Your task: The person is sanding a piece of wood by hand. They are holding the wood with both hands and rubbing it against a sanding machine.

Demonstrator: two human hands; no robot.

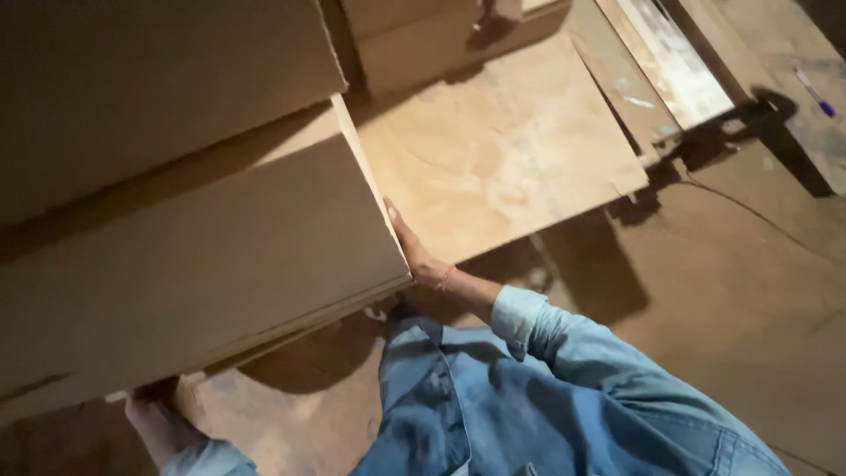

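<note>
A large flat board (203,256) is held tilted, low at the near-left, above a dusty wooden floor (731,291); a second, similar board (150,79) lies just beyond it, partly overlapped. The right hand (412,251) is laid flat along the board's right edge, fingers extended and pressed to it, not wrapped round. The left hand (159,421) is curled under the near lower corner — its fingers are hidden, so the hold cannot be judged. A slip is considered likely at the right side, since an open palm offers only friction; the board could then pivot on the left corner and drop onto the plywood sheet (502,150) beneath. Strain on the left wrist is also noted. The room is dim and warmly lit; planks (661,66) are stacked at the far right, and a blue pen (815,92) lies on a surface there
</note>
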